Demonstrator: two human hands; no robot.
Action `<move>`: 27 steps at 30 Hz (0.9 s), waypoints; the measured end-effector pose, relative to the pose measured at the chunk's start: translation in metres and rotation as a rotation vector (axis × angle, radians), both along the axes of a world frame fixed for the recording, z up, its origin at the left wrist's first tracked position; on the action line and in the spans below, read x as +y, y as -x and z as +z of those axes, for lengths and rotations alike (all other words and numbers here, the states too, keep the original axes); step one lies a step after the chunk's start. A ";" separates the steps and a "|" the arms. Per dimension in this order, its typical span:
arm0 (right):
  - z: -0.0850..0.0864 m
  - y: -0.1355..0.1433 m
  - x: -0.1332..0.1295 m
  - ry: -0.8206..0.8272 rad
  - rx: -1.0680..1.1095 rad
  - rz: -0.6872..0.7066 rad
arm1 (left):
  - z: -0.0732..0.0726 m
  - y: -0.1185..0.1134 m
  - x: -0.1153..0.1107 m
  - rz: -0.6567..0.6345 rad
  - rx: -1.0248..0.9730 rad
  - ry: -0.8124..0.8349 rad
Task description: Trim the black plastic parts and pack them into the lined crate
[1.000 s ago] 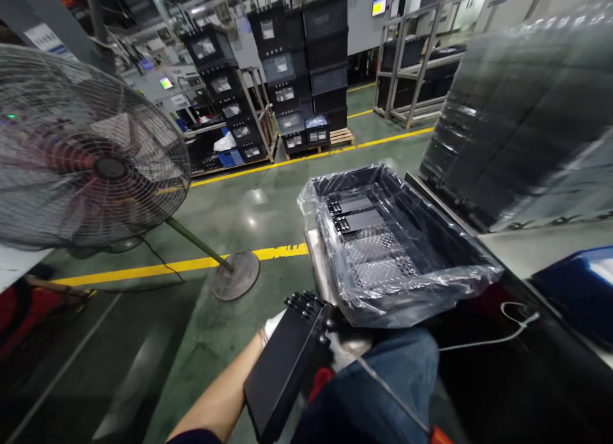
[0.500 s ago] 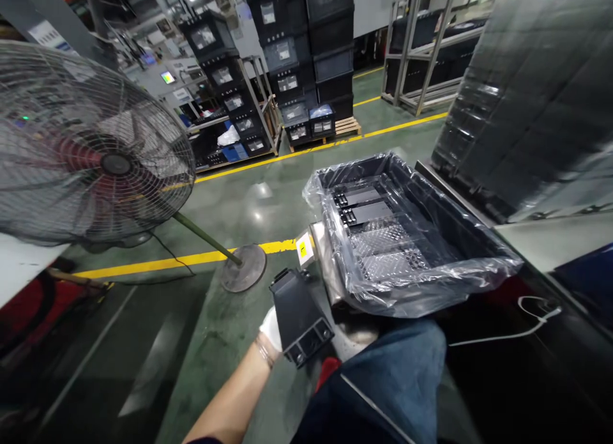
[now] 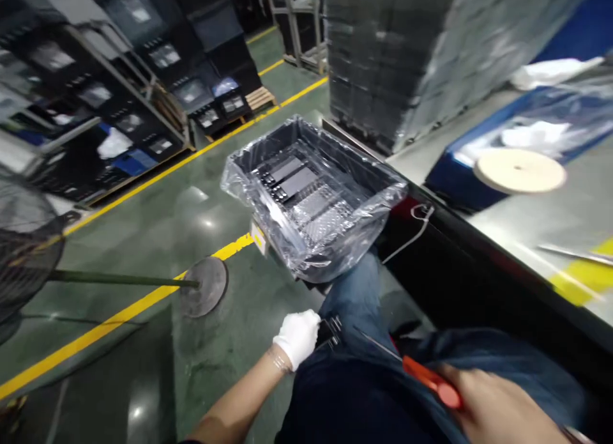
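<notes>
Tool point(image 3: 421, 372) newly in view, gripped in right hand point(image 3: 498, 396); left hand point(image 3: 297, 336) grips part point(image 3: 328, 332) near leg point(image 3: 354, 297), leaving both hands engaged.

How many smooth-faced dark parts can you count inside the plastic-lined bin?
2. The farther part lies toward the back of the bin, and the nearer part lies alongside it. More could be hidden under the bubble-textured sheeting next to them.
</notes>
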State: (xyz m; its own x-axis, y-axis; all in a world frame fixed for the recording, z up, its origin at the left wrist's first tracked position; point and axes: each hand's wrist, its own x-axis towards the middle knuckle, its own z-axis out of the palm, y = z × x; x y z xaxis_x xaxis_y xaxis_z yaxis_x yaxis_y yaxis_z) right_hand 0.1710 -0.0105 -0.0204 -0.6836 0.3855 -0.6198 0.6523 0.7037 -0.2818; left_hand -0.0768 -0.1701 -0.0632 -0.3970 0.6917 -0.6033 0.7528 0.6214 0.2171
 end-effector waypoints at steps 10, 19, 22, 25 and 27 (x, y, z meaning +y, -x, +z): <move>-0.001 0.051 -0.005 0.038 -0.108 -0.038 | -0.008 0.007 -0.008 -0.100 0.101 0.084; -0.021 0.052 -0.005 -0.002 -0.030 -0.063 | -0.013 0.007 -0.010 -0.080 0.091 0.073; -0.024 0.042 -0.005 -0.007 -0.016 -0.067 | -0.015 0.006 -0.011 -0.065 0.083 0.069; -0.021 0.021 -0.008 -0.009 0.037 -0.032 | -0.019 0.007 -0.011 -0.029 0.052 0.051; -0.022 0.008 -0.008 -0.054 0.158 -0.020 | -0.023 0.010 -0.012 0.031 0.027 0.028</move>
